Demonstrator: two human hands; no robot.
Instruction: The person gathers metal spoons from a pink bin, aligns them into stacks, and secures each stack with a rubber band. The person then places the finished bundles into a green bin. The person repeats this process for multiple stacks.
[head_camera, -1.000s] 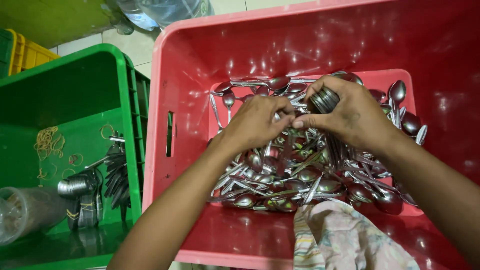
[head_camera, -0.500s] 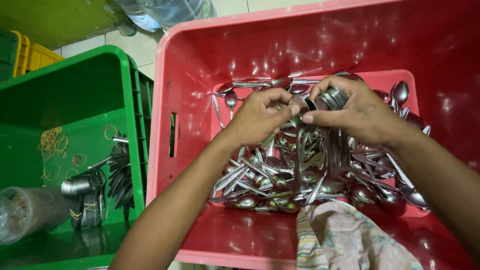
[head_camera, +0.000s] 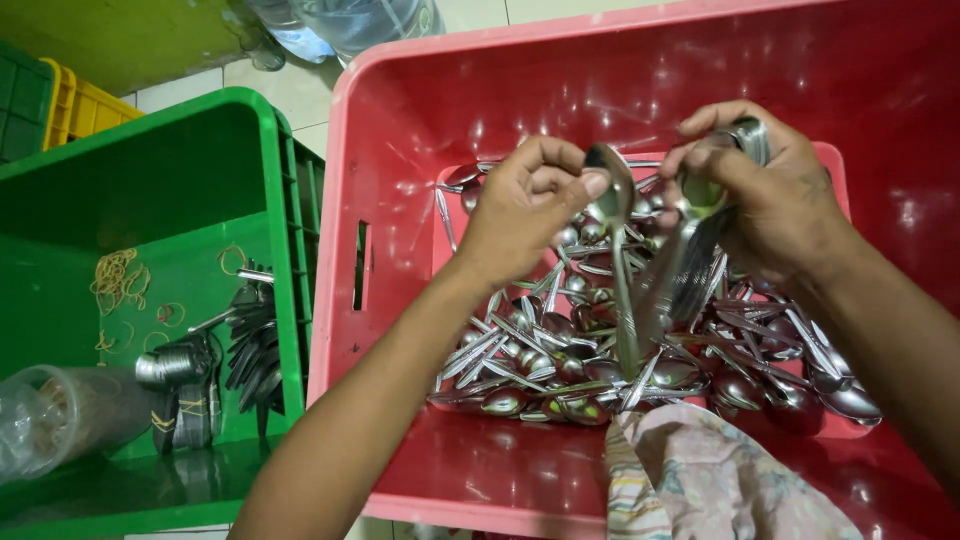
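Both hands have risen from the heap since the earlier frame, and the spoons they hold now hang clear above it. Nearest the camera, below the fingers, a patterned cloth (head_camera: 700, 480) lies against the front wall of the red crate (head_camera: 400, 130). Just beyond it, a dense heap of steel spoons (head_camera: 560, 350), too many to count, fills the crate's floor under both hands.

One left hand (head_camera: 525, 205) pinches a single spoon (head_camera: 618, 250) between thumb and curled fingers, closed on its bowl end, the handle hanging down toward the heap. It is plain polished steel, long and narrow. One right hand (head_camera: 770, 195), beside the left fingers and just apart from them, is clamped around a bundle of spoons (head_camera: 690, 255), bowls up at the fingertips, handles fanned down and left; the number in the bundle cannot be told.

Well to the left of the fingers stands one green crate (head_camera: 150, 160) holding two banded bundles of cutlery (head_camera: 215, 370), loose rubber bands (head_camera: 120, 285) and a clear plastic bag (head_camera: 55, 415). Farther off are a yellow crate (head_camera: 85, 105), pale floor tiles and clear water bottles (head_camera: 340, 22).
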